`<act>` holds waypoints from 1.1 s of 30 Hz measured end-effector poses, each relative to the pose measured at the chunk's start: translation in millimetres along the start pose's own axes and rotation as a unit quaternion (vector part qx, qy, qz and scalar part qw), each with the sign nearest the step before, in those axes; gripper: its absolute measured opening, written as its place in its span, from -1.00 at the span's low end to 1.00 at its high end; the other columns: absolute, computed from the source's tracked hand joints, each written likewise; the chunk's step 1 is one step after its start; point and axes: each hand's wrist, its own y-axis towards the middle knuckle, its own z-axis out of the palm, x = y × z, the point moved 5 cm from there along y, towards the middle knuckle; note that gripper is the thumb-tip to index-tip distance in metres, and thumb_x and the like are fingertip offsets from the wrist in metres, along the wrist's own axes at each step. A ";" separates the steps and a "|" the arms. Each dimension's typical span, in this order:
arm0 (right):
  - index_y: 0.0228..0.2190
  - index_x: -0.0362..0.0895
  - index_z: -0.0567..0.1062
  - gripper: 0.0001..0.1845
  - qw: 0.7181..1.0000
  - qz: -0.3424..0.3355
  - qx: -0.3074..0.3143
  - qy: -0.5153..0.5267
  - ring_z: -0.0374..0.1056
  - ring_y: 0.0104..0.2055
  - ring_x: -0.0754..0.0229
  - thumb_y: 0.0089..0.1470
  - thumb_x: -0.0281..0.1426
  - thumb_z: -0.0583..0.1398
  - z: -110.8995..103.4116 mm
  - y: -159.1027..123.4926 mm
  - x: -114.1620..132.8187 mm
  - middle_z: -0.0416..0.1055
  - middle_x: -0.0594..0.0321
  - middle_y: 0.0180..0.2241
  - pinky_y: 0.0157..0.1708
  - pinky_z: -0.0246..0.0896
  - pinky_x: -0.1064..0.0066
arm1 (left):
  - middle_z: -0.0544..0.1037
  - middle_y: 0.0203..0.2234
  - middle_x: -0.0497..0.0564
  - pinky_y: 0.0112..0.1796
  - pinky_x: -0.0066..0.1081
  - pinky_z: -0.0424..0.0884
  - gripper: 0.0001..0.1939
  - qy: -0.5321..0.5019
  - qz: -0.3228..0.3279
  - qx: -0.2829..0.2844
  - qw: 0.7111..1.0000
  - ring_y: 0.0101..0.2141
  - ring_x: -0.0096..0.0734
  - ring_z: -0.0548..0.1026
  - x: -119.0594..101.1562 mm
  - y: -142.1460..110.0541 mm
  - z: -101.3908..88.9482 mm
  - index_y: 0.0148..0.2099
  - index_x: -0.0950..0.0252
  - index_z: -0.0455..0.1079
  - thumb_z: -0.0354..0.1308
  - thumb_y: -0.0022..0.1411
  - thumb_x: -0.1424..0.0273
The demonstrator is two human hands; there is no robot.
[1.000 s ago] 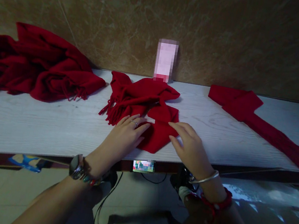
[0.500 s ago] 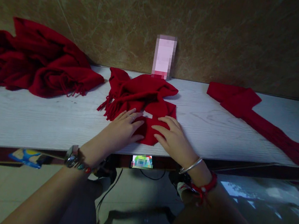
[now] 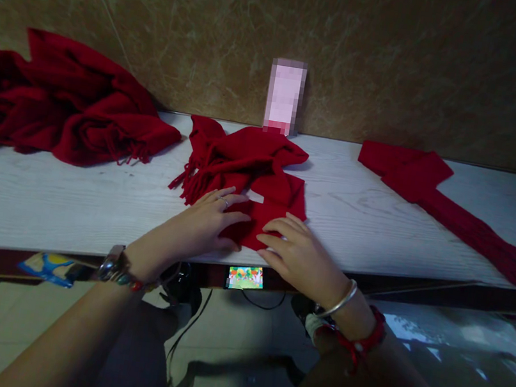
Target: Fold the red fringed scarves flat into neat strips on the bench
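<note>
A red fringed scarf (image 3: 244, 153) lies bunched on the white wood-grain table in front of me, its near part spread flatter between my hands. A small white label (image 3: 256, 198) shows on that flatter part. My left hand (image 3: 208, 218) rests on the cloth's left side, fingers spread and slightly bent. On the right side of the same part, my right hand (image 3: 292, 244) lies with curved, parted fingers touching the fabric. Neither hand visibly grips the cloth; the undersides of the fingers are hidden.
A large heap of red cloth (image 3: 72, 107) lies at the left, fringe showing. At the right lies a folded red scarf (image 3: 416, 175) with a fringed tail. A blurred pink object (image 3: 284, 97) stands by the marble-patterned wall. A lit phone screen (image 3: 245, 277) sits below the table's edge (image 3: 348, 272).
My right hand has drawn slightly toward me, down the cloth. A small folded-up piece near the label now lies flatter, and the label shows more fully. My left hand has shifted slightly left.
</note>
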 end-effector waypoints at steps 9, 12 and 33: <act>-0.32 -0.18 0.55 -0.81 0.999 0.021 -0.003 -0.046 0.34 -0.23 0.15 0.06 -0.32 0.22 9.2 9.2 -0.8 0.47 0.17 -0.32 -0.11 0.26 0.26 | 0.49 -0.07 0.13 0.02 -0.14 0.34 -0.82 -0.005 0.032 -0.038 0.999 -0.01 -0.18 0.40 -8.0 7.5 -9.4 -0.40 0.34 0.46 0.07 0.20 0.45; -0.32 -0.18 0.54 -0.79 0.998 0.038 -0.032 -0.039 0.35 -0.25 0.15 0.08 -0.30 0.19 8.2 11.5 -1.3 0.48 0.17 -0.33 -0.15 0.27 0.28 | 0.51 -0.11 0.16 -0.02 -0.18 0.38 -0.82 -0.016 0.028 -0.072 0.997 -0.03 -0.22 0.42 -10.0 8.8 -15.3 -0.37 0.36 0.44 0.03 0.23 0.48; -0.41 -0.09 0.49 -0.84 0.954 0.203 -0.171 0.139 0.43 -0.35 0.21 0.00 -0.52 0.13 4.0 7.5 -39.8 0.54 0.26 -0.40 -0.28 0.30 0.36 | 0.45 -0.11 0.17 0.00 -0.17 0.33 -0.65 -0.072 0.007 -0.079 0.994 -0.03 -0.20 0.38 0.9 12.3 -7.6 -0.07 0.34 0.33 0.22 0.11 0.32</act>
